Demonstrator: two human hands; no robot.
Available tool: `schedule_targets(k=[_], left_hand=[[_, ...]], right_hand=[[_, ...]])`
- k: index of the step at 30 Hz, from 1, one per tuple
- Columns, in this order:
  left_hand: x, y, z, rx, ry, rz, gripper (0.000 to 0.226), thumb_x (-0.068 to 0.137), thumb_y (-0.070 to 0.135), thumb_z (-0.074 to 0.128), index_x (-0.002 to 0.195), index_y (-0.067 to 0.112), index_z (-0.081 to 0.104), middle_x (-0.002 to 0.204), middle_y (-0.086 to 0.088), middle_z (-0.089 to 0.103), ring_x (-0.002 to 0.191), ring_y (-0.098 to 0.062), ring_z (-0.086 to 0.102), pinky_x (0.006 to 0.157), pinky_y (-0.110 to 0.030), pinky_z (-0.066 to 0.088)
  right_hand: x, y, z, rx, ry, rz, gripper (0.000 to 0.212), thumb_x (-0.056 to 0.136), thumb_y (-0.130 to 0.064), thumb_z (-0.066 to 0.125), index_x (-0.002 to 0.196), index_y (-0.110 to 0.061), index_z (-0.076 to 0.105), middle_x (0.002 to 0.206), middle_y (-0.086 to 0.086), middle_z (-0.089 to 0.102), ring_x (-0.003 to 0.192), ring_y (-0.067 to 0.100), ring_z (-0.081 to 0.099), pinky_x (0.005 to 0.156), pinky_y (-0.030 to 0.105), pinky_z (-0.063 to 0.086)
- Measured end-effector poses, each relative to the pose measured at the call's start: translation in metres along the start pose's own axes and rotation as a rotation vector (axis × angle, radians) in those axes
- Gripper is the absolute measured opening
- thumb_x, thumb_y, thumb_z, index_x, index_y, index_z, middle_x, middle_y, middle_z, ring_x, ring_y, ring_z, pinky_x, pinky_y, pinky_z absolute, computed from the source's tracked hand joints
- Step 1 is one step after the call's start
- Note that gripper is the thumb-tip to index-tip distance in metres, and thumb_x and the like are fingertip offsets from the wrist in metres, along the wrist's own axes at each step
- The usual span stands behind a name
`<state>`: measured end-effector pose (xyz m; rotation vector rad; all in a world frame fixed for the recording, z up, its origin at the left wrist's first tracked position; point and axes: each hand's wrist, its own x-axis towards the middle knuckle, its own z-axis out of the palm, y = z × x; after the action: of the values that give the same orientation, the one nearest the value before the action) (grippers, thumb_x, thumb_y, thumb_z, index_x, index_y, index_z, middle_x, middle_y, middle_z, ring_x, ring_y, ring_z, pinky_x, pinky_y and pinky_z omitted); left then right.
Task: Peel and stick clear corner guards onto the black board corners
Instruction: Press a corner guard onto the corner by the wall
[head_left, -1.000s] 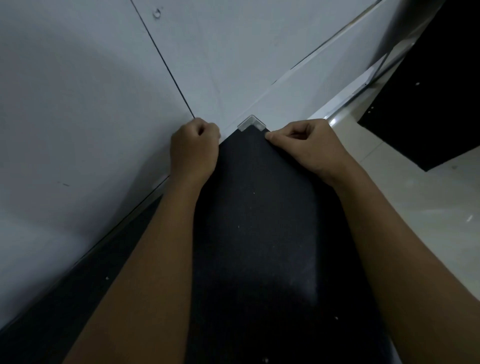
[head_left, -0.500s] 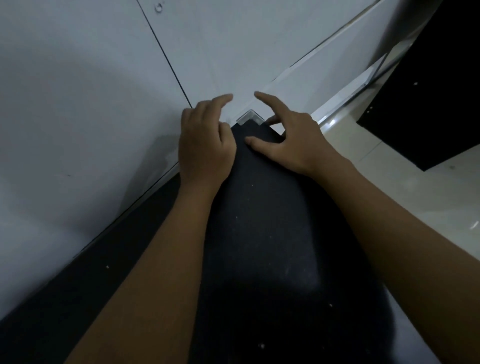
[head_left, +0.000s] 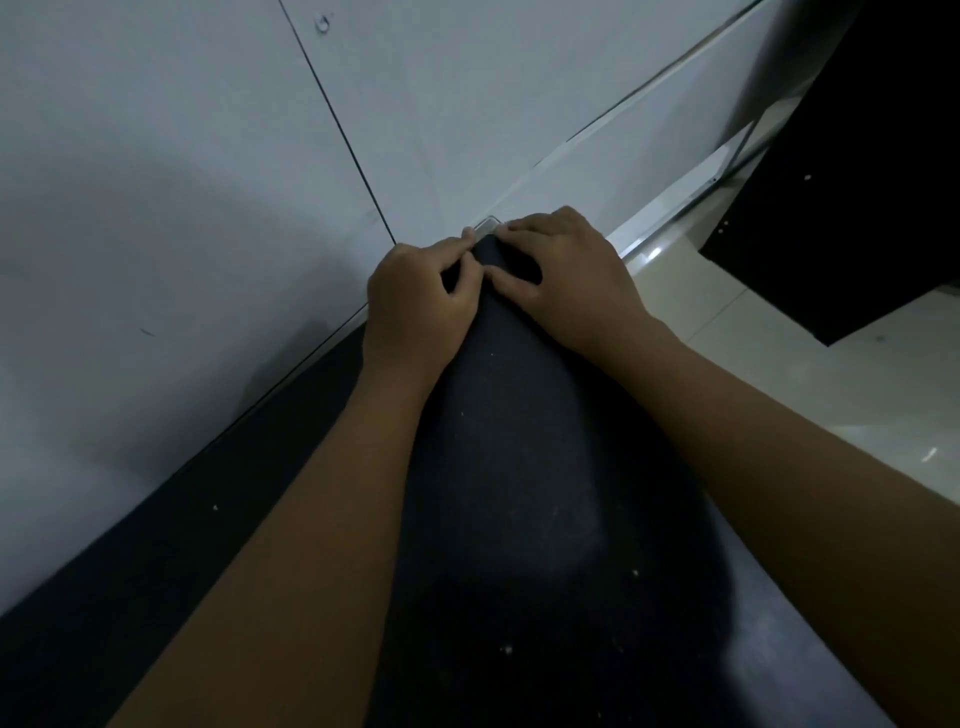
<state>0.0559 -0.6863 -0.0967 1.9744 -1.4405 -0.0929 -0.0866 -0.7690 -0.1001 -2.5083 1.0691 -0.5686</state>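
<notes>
A black board (head_left: 519, 467) runs away from me, its far corner resting close to a white wall. A clear corner guard (head_left: 486, 227) caps that far corner. My left hand (head_left: 421, 306) lies on the board's left edge, its fingertips touching the guard's left side. My right hand (head_left: 566, 280) lies on the right edge, index finger on the guard's right side and thumb flat on the board top just below the corner. The fingers pinch the guard from both sides and hide most of it.
White wall panels (head_left: 208, 182) with a dark seam stand straight ahead. A pale tiled floor (head_left: 779, 374) lies to the right. Another black board (head_left: 857, 182) sits at the upper right, beside a white baseboard strip (head_left: 675, 208).
Both hands, spread open above the corner half a second ago, have come down and closed in on the corner guard, fingertips now pressing its two sides.
</notes>
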Motion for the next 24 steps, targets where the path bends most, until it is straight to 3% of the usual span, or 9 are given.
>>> schedule_targets(k=[5, 8, 11, 15, 20, 24], left_hand=[[-0.003, 0.005, -0.003, -0.062, 0.026, -0.058, 0.032, 0.096, 0.023, 0.058, 0.121, 0.013, 0.075, 0.112, -0.001, 0.078, 0.090, -0.010, 0.072, 0.087, -0.027, 0.057], [-0.004, 0.005, -0.002, -0.004, 0.067, -0.019, 0.033, 0.097, 0.023, 0.053, 0.118, 0.010, 0.075, 0.107, -0.002, 0.077, 0.098, -0.019, 0.067, 0.087, -0.031, 0.053], [-0.001, 0.004, 0.001, 0.087, 0.074, 0.067, 0.041, 0.099, 0.025, 0.048, 0.136, 0.012, 0.060, 0.130, 0.002, 0.067, 0.118, -0.023, 0.051, 0.092, -0.021, 0.042], [0.007, 0.001, 0.004, 0.175, -0.058, 0.226, 0.054, 0.100, 0.032, 0.043, 0.150, 0.011, 0.047, 0.153, 0.001, 0.050, 0.135, -0.023, 0.046, 0.104, -0.036, 0.046], [0.012, -0.001, 0.005, 0.158, -0.253, 0.177, 0.058, 0.099, 0.048, 0.032, 0.147, 0.020, 0.049, 0.148, 0.007, 0.054, 0.136, -0.020, 0.047, 0.108, -0.045, 0.043], [0.008, 0.001, 0.005, 0.069, -0.246, 0.107, 0.052, 0.103, 0.044, 0.036, 0.149, 0.021, 0.049, 0.147, 0.010, 0.055, 0.127, -0.020, 0.053, 0.104, -0.037, 0.046]], right_hand=[[-0.005, -0.002, 0.002, 0.026, 0.044, 0.065, 0.049, 0.094, -0.055, 0.050, 0.130, -0.023, 0.063, 0.100, 0.000, 0.072, 0.101, 0.020, 0.055, 0.083, 0.041, 0.049], [-0.007, -0.003, 0.001, 0.047, 0.060, 0.100, 0.046, 0.090, -0.059, 0.053, 0.123, -0.029, 0.067, 0.081, 0.000, 0.068, 0.094, 0.017, 0.054, 0.077, 0.034, 0.048], [-0.008, -0.007, -0.001, 0.082, 0.084, 0.133, 0.049, 0.086, -0.055, 0.061, 0.122, -0.023, 0.065, 0.100, 0.001, 0.068, 0.113, 0.016, 0.048, 0.079, 0.027, 0.044], [-0.002, -0.012, 0.001, 0.016, 0.101, 0.066, 0.059, 0.090, -0.041, 0.052, 0.140, -0.011, 0.047, 0.142, 0.004, 0.053, 0.133, 0.024, 0.040, 0.102, 0.038, 0.043], [0.003, -0.008, 0.003, -0.001, -0.001, 0.012, 0.049, 0.090, -0.025, 0.047, 0.138, -0.012, 0.050, 0.124, 0.004, 0.064, 0.120, 0.024, 0.050, 0.096, 0.045, 0.046], [0.000, -0.009, 0.001, 0.026, 0.019, 0.011, 0.041, 0.094, -0.023, 0.048, 0.133, -0.012, 0.057, 0.103, 0.007, 0.071, 0.105, 0.025, 0.057, 0.085, 0.044, 0.050]])
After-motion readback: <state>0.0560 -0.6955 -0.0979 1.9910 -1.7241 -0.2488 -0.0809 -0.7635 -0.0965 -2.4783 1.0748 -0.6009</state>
